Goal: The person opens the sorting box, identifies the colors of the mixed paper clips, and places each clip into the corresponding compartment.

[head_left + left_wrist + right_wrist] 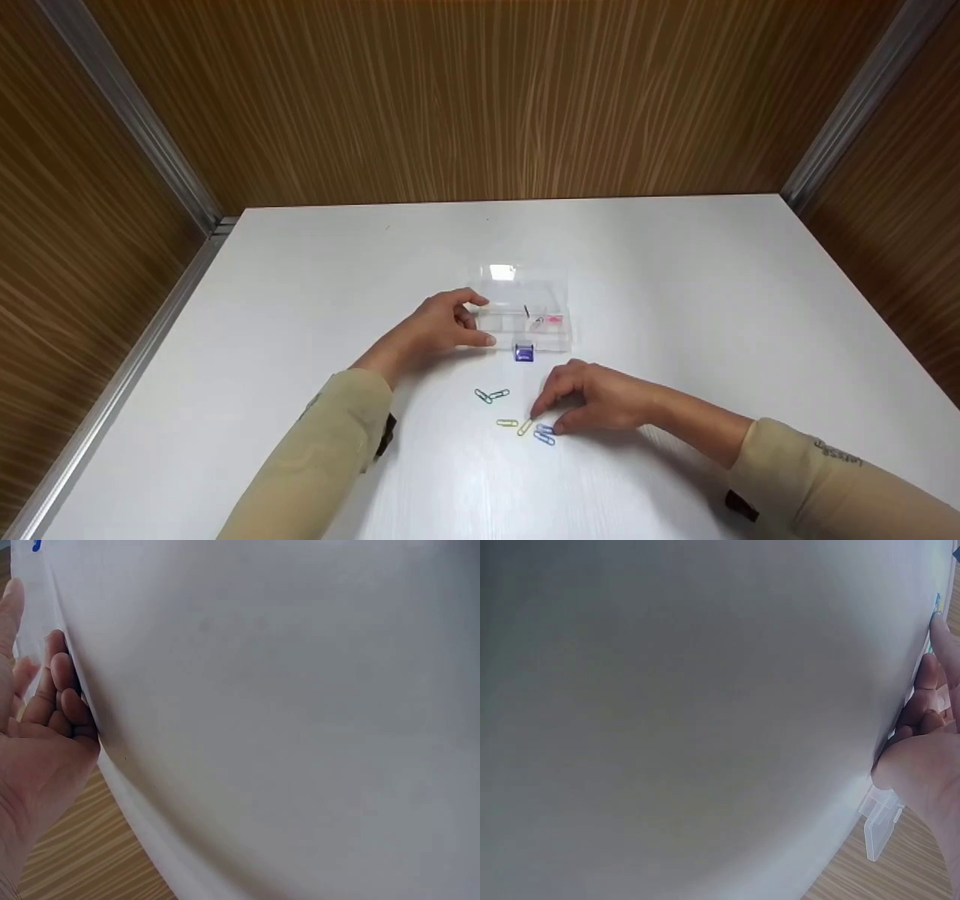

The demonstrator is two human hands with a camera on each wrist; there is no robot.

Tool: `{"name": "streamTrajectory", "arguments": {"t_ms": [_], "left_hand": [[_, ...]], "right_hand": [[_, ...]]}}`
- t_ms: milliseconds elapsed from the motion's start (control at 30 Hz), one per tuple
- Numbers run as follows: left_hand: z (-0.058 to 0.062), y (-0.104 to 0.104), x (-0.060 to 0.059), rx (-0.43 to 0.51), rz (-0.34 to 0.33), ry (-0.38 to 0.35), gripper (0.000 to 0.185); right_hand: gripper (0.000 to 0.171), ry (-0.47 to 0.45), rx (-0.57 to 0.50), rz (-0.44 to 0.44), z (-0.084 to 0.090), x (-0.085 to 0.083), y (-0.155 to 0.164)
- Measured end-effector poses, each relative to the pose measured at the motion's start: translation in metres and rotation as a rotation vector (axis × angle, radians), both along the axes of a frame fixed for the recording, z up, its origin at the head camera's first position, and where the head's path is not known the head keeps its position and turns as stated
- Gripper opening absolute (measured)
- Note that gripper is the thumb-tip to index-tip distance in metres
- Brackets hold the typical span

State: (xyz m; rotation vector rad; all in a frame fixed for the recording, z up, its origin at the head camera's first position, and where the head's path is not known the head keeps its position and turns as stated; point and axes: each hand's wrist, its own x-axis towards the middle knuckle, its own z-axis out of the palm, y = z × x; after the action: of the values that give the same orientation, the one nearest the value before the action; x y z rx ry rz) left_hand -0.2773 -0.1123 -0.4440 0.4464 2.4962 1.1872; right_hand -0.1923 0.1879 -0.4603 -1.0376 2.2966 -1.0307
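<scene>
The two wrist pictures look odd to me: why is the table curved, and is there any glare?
Left wrist view: the lens bends the white table into a bulge; soft, even light. Right wrist view: same bend, with the left side dimmer. Head view: a bright glare patch sits on the clear box lid; the paper clips stay fairly sharp.

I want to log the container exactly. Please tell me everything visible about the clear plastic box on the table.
The clear plastic box is small, transparent and rectangular, with inner dividers forming compartments. Its lid seems open, lying back on the far side. It sits flat near the middle of the white table. Inside, something pink and a small dark piece show in the right part. The left hand holds its left end; a small purple item lies at its near edge.
</scene>
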Motion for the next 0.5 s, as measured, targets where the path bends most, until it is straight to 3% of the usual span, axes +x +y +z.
{"name": "streamTrajectory", "arguments": {"t_ms": [500], "left_hand": [[-0.0007,0.0001,-0.0015,-0.001,-0.004,0.0,0.063]], "right_hand": [[0.034,-0.012,0.018,0.029,0.0014,-0.0013,0.0011]]}}
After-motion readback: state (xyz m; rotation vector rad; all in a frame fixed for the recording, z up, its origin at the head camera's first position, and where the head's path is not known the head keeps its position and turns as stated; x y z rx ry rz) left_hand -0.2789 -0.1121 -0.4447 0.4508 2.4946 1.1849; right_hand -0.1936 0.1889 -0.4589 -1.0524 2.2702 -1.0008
